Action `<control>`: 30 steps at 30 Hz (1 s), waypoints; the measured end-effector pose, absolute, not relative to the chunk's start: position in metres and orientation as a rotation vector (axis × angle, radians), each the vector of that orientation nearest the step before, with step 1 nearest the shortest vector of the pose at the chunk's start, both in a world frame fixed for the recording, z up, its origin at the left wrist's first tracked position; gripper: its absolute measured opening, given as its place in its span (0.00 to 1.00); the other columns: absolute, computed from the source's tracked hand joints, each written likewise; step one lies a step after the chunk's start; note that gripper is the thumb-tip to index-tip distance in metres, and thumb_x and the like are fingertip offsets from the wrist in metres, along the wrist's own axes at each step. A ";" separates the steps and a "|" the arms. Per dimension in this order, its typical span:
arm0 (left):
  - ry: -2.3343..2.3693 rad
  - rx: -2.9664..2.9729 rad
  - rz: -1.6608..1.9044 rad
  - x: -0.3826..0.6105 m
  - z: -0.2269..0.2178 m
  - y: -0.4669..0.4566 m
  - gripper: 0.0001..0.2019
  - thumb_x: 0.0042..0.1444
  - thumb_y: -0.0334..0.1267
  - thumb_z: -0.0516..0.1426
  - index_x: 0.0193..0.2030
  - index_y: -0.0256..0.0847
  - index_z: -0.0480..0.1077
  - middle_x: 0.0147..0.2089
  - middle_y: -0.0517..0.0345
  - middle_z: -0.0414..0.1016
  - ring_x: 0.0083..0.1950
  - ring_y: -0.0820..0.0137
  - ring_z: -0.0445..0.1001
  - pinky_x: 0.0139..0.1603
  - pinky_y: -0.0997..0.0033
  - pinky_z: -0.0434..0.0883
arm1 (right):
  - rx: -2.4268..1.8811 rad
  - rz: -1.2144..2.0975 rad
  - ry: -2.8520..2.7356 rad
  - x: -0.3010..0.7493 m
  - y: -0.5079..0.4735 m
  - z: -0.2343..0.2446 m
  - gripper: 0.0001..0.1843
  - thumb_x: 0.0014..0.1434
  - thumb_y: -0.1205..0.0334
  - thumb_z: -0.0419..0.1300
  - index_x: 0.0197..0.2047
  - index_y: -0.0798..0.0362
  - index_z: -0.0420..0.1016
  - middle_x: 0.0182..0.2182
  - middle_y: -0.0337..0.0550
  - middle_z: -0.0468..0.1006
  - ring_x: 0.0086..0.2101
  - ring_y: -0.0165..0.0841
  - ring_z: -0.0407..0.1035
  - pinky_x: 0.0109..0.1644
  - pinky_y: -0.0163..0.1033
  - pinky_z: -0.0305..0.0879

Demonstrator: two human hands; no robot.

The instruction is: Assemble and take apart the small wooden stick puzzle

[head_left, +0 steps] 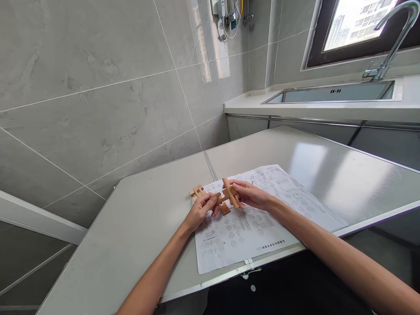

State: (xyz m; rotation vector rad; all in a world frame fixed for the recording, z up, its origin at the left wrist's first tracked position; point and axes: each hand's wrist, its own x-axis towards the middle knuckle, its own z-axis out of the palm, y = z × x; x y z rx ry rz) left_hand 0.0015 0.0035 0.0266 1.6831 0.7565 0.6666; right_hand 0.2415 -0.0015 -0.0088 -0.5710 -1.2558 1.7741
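Several notched wooden puzzle pieces [230, 192] are fitted crosswise between my two hands, above a printed sheet. My left hand [201, 211] pinches the left end of this wooden piece group. On its right end, my right hand [246, 192] is closed, fingers near the long upright stick. A flat notched piece [225, 208] shows below the joint; whether it is joined to the rest I cannot tell. More notched wooden pieces [197, 191] lie just beyond my left hand at the sheet's edge. The instruction sheet [236, 251] carries many small diagrams and lies upside down to me.
A pale folding table [147, 227] with a centre seam supports the sheet. Its far left edge runs along a grey tiled wall [98, 87]. Beyond it stand a counter with a sink [334, 92], a tall faucet [390, 48] and a window [354, 26].
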 end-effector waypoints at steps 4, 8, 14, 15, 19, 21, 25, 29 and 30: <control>0.763 1.690 0.680 0.002 0.026 0.004 0.21 0.69 0.57 0.54 0.35 0.42 0.69 0.25 0.60 0.69 0.29 0.68 0.67 0.41 0.62 0.69 | -0.609 1.724 -1.225 0.242 -0.002 -0.005 0.26 0.61 0.39 0.69 0.49 0.50 0.71 0.22 0.32 0.75 0.15 0.24 0.59 0.20 0.32 0.54; 0.752 1.689 0.671 0.002 0.025 0.005 0.20 0.70 0.55 0.53 0.35 0.42 0.68 0.25 0.60 0.69 0.29 0.68 0.66 0.40 0.63 0.67 | -0.618 1.731 -1.200 0.242 -0.002 -0.003 0.27 0.60 0.40 0.70 0.49 0.50 0.70 0.20 0.30 0.73 0.13 0.22 0.55 0.18 0.31 0.47; 0.755 1.640 0.677 0.000 0.024 0.008 0.20 0.69 0.56 0.54 0.34 0.42 0.66 0.25 0.60 0.68 0.30 0.68 0.66 0.39 0.64 0.65 | -0.551 1.791 -1.118 0.242 -0.004 0.000 0.23 0.59 0.49 0.72 0.50 0.53 0.74 0.22 0.33 0.72 0.19 0.25 0.58 0.23 0.33 0.55; 0.754 1.629 0.680 -0.001 0.024 0.008 0.20 0.69 0.56 0.55 0.34 0.42 0.66 0.25 0.61 0.68 0.30 0.68 0.66 0.38 0.64 0.65 | -0.552 1.800 -1.110 0.242 -0.004 0.000 0.22 0.59 0.51 0.72 0.50 0.53 0.74 0.23 0.34 0.72 0.20 0.26 0.59 0.24 0.33 0.56; 0.756 1.605 0.686 -0.001 0.022 0.009 0.19 0.67 0.56 0.56 0.34 0.42 0.67 0.26 0.60 0.66 0.30 0.68 0.65 0.37 0.64 0.64 | -0.557 1.800 -1.117 0.242 -0.004 0.000 0.18 0.59 0.54 0.70 0.49 0.52 0.74 0.23 0.35 0.73 0.21 0.27 0.58 0.25 0.34 0.55; 0.760 1.615 0.681 -0.001 0.022 0.009 0.20 0.68 0.57 0.55 0.34 0.42 0.66 0.26 0.61 0.66 0.30 0.69 0.65 0.37 0.65 0.63 | -0.556 1.784 -1.140 0.243 -0.004 -0.001 0.18 0.60 0.53 0.69 0.49 0.52 0.74 0.22 0.34 0.72 0.20 0.26 0.57 0.25 0.34 0.53; 0.749 1.638 0.661 -0.001 0.022 0.010 0.21 0.69 0.57 0.54 0.34 0.41 0.65 0.25 0.61 0.67 0.29 0.70 0.64 0.38 0.66 0.62 | -0.557 1.765 -1.180 0.243 -0.002 -0.004 0.21 0.60 0.52 0.69 0.52 0.52 0.73 0.20 0.32 0.71 0.17 0.24 0.53 0.25 0.35 0.49; 0.735 1.635 0.657 -0.001 0.020 0.010 0.20 0.70 0.56 0.54 0.35 0.40 0.66 0.25 0.62 0.67 0.30 0.70 0.64 0.39 0.66 0.63 | -0.571 1.760 -1.160 0.243 -0.003 -0.004 0.22 0.59 0.52 0.70 0.52 0.52 0.73 0.19 0.30 0.68 0.17 0.23 0.49 0.24 0.34 0.44; 0.732 1.635 0.657 -0.001 0.020 0.011 0.20 0.70 0.56 0.54 0.36 0.40 0.66 0.26 0.62 0.67 0.30 0.70 0.64 0.40 0.66 0.63 | -0.585 1.759 -1.151 0.242 -0.003 -0.004 0.22 0.59 0.51 0.70 0.52 0.52 0.73 0.19 0.30 0.68 0.17 0.23 0.49 0.24 0.34 0.44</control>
